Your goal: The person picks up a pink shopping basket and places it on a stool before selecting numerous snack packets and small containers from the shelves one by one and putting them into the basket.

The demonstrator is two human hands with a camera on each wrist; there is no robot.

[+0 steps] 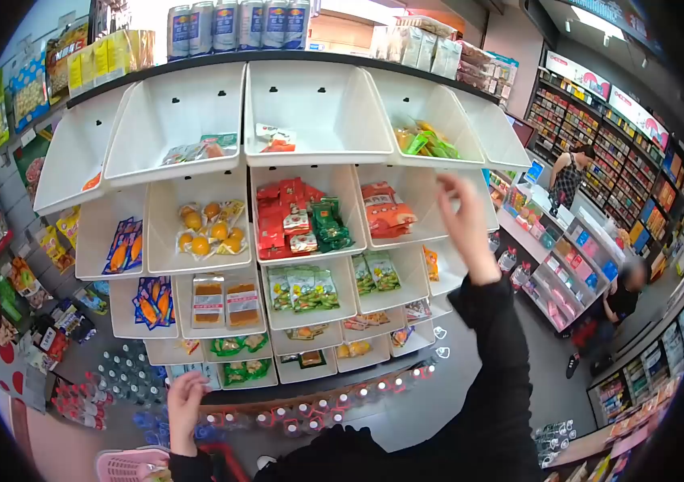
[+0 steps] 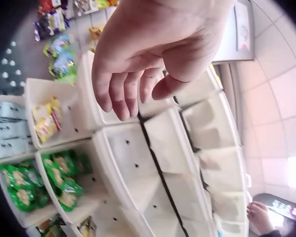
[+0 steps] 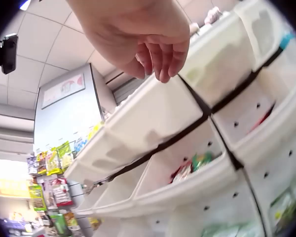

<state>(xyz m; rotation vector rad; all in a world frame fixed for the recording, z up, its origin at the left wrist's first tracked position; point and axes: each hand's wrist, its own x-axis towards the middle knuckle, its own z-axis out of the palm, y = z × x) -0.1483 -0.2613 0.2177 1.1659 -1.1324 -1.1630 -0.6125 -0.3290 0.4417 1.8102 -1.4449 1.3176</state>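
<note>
Tiers of white bins hold packaged snacks. My right hand (image 1: 468,226) is raised in front of the right side of the rack, near the bin with red-orange bags (image 1: 386,210) and below the one with green and yellow packets (image 1: 429,143). Its fingers bend loosely around nothing, as the right wrist view also shows. Low at the left, my left hand (image 1: 184,406) hangs before the bottom bins, close to green packs (image 1: 245,371). Seen from the left wrist, its fingers (image 2: 117,94) droop, relaxed, with nothing in them.
Silver-blue cans (image 1: 249,28) line the rack's top. Bottles with white caps (image 1: 310,416) stand along its base. A pink basket (image 1: 117,464) is at lower left. Two people are at the right, one by a counter (image 1: 531,241). Snack bags hang on the left wall.
</note>
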